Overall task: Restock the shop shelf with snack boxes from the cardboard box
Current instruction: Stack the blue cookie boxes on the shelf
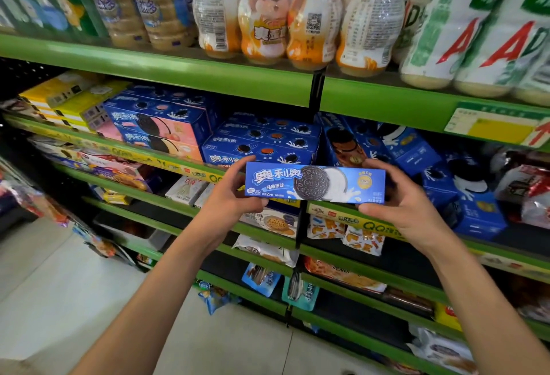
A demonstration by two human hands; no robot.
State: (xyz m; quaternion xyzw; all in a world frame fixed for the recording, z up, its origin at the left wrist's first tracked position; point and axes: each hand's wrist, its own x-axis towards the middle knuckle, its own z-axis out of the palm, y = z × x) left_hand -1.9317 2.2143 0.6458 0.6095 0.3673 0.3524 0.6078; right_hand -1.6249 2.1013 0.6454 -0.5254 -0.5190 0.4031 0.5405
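Note:
A long blue cookie box [315, 182] with a black sandwich cookie printed on it is held level in front of the shelf. My left hand [229, 194] grips its left end, and my right hand [398, 199] grips its right end. Just behind it, stacked blue cookie boxes [262, 142] lie on the green shelf [166, 163]. More blue boxes [464, 196] stand to the right on the same level. The cardboard box is out of view.
Above, a green shelf [166, 65] carries wrapped drink bottle packs [268, 17]. Pink-and-blue boxes [160, 127] and yellow boxes [68, 97] fill the left. Lower shelves hold snack bags [361, 239]. A pale tiled floor [59, 285] lies at the lower left.

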